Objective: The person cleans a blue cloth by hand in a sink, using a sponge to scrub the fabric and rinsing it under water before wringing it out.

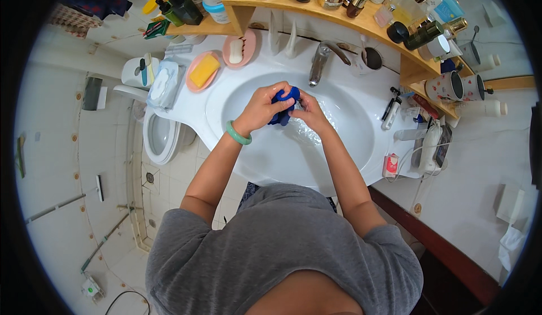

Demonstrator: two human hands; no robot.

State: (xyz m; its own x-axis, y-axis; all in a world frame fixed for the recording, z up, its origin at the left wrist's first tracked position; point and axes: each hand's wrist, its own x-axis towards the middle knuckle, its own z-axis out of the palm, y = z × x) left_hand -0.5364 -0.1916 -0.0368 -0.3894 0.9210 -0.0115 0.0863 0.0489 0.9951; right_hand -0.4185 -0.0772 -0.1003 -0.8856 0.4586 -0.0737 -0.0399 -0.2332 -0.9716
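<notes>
A bunched dark-blue cloth (279, 107) is held over the white washbasin (279, 162). My left hand (262, 107), with a pale green bangle (238, 133) at the wrist, grips it from the left, the thumb lying across its front. From the other side, the fingers and thumb of my right hand (312, 111) pinch its right edge. Both hands look wet, and parts of the cloth are hidden by my fingers. Rippling, glinting water (315, 132) shows in the bowl below my right hand. Behind the hands stands the chrome faucet (320, 63), its spout above the bowl.
Left of the basin, a yellow soap bar (205, 70) and a white soap bar (236, 51) rest on pink dishes, beside a wipes pack (164, 85). A wooden shelf (360, 20) crowded with bottles overhangs the back. Razors (391, 108) and a small box (390, 165) lie at right.
</notes>
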